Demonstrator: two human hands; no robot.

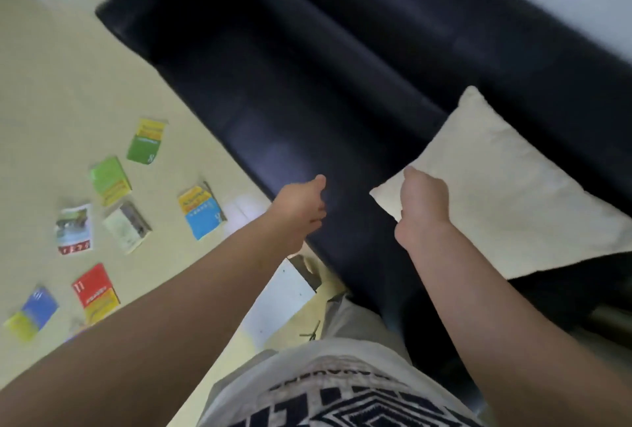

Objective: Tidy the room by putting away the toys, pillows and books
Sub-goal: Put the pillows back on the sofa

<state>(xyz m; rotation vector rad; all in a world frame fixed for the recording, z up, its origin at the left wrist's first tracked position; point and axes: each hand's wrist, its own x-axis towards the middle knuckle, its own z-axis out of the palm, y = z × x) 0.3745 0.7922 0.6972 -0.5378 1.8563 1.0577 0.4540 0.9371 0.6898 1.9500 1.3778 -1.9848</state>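
A cream square fabric pillow (496, 194) is gripped at its corner by the right hand (423, 202), a black sofa (307, 84) beneath the grip

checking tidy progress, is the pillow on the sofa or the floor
On the sofa: the pillow lies on its dark seat, the right hand gripping a corner.

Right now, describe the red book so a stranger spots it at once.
Left of the dark sofa, books lie scattered on the pale floor. The red book lies at the near end, beside a blue-and-yellow book. Only its cover is red, with a white 11.
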